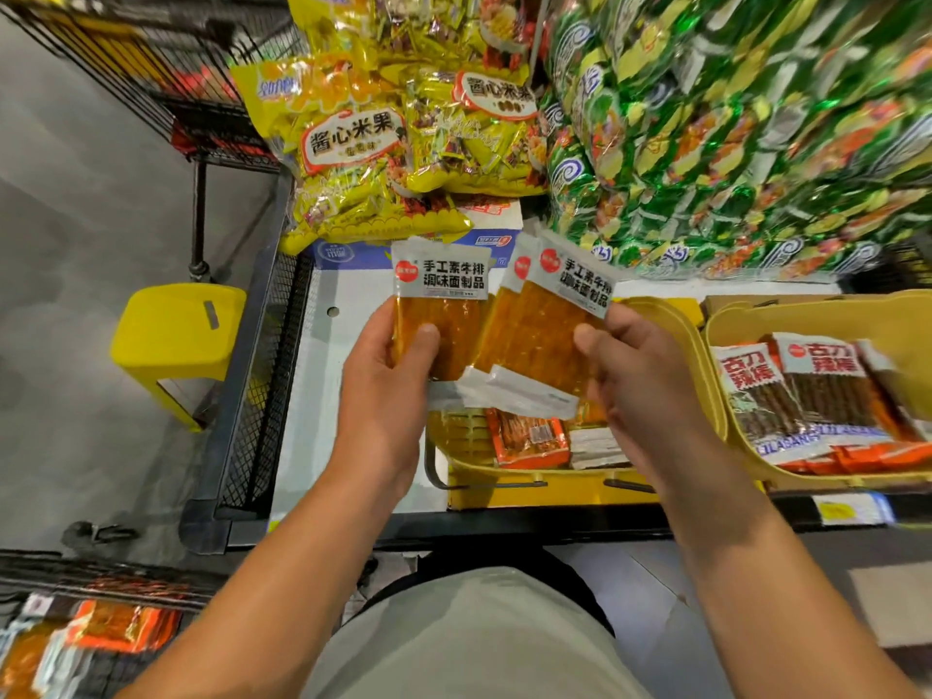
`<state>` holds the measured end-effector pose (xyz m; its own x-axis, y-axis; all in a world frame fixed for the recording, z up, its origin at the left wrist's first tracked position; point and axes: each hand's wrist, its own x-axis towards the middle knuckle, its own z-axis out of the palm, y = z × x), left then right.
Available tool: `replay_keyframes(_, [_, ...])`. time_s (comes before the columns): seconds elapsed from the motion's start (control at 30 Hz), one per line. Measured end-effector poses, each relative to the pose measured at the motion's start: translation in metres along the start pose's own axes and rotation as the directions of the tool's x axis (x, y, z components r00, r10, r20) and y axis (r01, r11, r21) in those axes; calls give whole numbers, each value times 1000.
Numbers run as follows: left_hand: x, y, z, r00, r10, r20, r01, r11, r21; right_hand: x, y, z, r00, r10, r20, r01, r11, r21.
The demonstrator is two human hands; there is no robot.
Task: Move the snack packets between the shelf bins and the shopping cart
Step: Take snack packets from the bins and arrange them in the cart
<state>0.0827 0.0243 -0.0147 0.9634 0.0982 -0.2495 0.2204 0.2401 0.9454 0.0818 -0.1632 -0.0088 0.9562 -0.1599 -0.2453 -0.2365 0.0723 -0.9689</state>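
The left hand (398, 365) grips one orange snack packet (438, 315) by its lower half, thumb pressed on the front, fingers hidden behind it. The right hand (630, 375) grips a small fanned stack of the same packets (549, 320), thumb on the front of the top one; at least two packets show in the stack, their grey label ends pointing up and away from the person. The single packet and the stack are just beside each other, their edges overlapping slightly.

Both hands hold the packets above a yellow bin (671, 325) on the shelf. Inside that bin, below the hands, lie an orange-red packet (529, 438) and a pale one partly covered by the right wrist. To the right, a second yellow bin (756, 315) holds dark stick-snack packets (807, 385) with grey labels, laid over orange ones.

Behind the bins, big yellow bags (353, 143) of rice snacks are piled on a blue and white box (353, 254), and green bags (731, 118) rise in a tall heap to the right. A black wire-mesh panel (262, 355) closes the shelf's left end. Left of it, a yellow stool (176, 335) stands on the grey floor.

At the lower left corner, a wire basket (101, 577) that may be the cart holds more orange packets (116, 628).
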Motion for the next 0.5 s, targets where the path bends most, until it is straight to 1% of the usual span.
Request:
replay_keyframes(0.07, [-5,-1,10,996,-55,68,58,997,-50,-3,3,8,1000,-2,-8,2,1000,-18])
replay_keyframes(0.13, [-9,-3,17,989,-94,112,105,990,-95,-4,8,16,999,-20,-46,16,997,-82])
replay_keyframes(0.2, [-9,-7,18,991,-71,117,83,992,-94,-5,15,21,998,-25,-64,17,992,-125])
replay_keyframes(0.27, [-7,-12,16,992,-13,123,18,999,-39,-7,21,26,998,-5,-69,-5,988,-155])
replay_keyframes(0.37, [-2,-16,11,990,37,139,-51,994,99,-7,28,29,997,17,-80,-32,982,-184])
replay_keyframes(0.43, [1,-18,9,988,55,147,-80,982,171,-7,29,26,998,42,-49,-50,983,-175])
replay_keyframes(0.5, [3,-19,6,986,69,149,-101,970,220,-9,30,20,997,80,12,-77,981,-181])
